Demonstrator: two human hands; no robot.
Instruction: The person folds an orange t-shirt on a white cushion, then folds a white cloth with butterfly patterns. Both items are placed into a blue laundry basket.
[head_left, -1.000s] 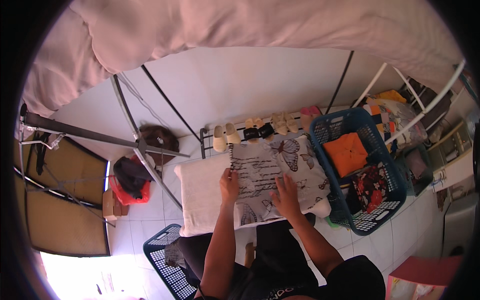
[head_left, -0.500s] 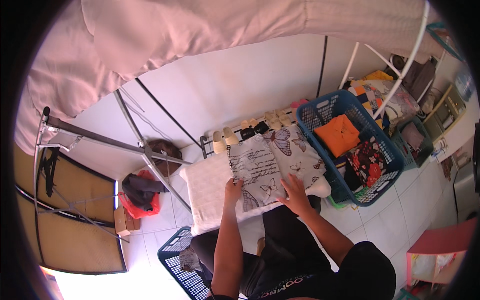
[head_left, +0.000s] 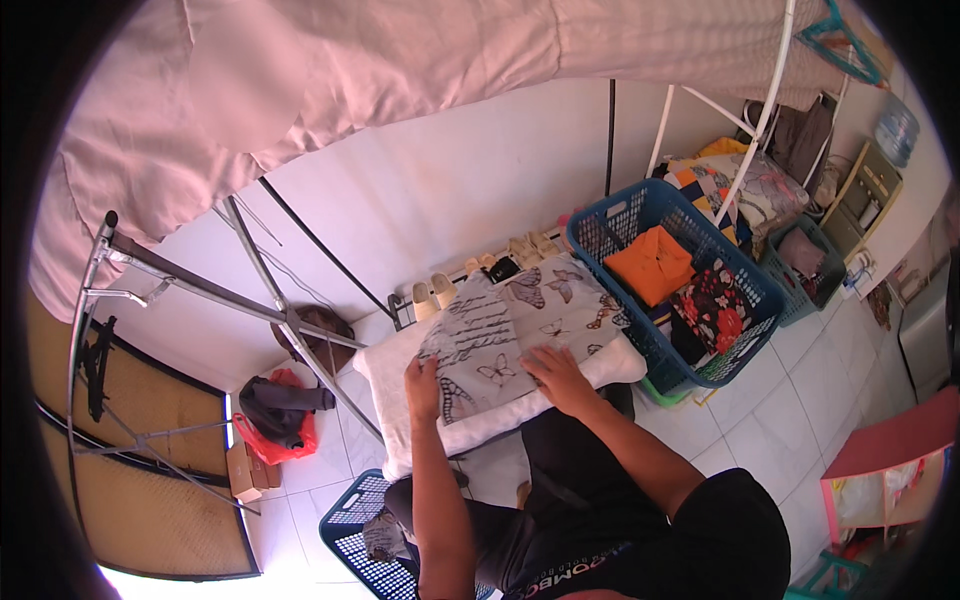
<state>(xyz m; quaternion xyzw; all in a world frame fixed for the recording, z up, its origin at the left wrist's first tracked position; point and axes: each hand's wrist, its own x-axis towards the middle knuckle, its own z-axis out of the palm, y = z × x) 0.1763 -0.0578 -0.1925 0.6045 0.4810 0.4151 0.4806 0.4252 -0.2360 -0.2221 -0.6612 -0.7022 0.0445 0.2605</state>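
Observation:
A thin grey cloth [head_left: 500, 335] printed with butterflies and dark script lies on a padded white towel-like cover [head_left: 395, 400] in front of me. At its left edge, my left hand [head_left: 422, 385] has its fingers closed on the fabric. My right hand [head_left: 558, 378] rests on the cloth's near right part, palm down with the fingers spread. The cloth's left side slants, with its near left corner drawn outward. Whatever supports the white cover is mostly hidden beneath it.
To the right stands a blue basket [head_left: 745, 340] with an orange folded garment [head_left: 650, 265] and a floral one [head_left: 715, 310]. Another blue basket [head_left: 345, 530] sits by my left leg. A metal frame [head_left: 195, 272] rises at left. Shoes [head_left: 433, 295] line the wall.
My left hand has moved left with the cloth's edge, so that side now slants instead of lying straight. The right hand stays flat on the cloth. The whole view has shifted slightly.

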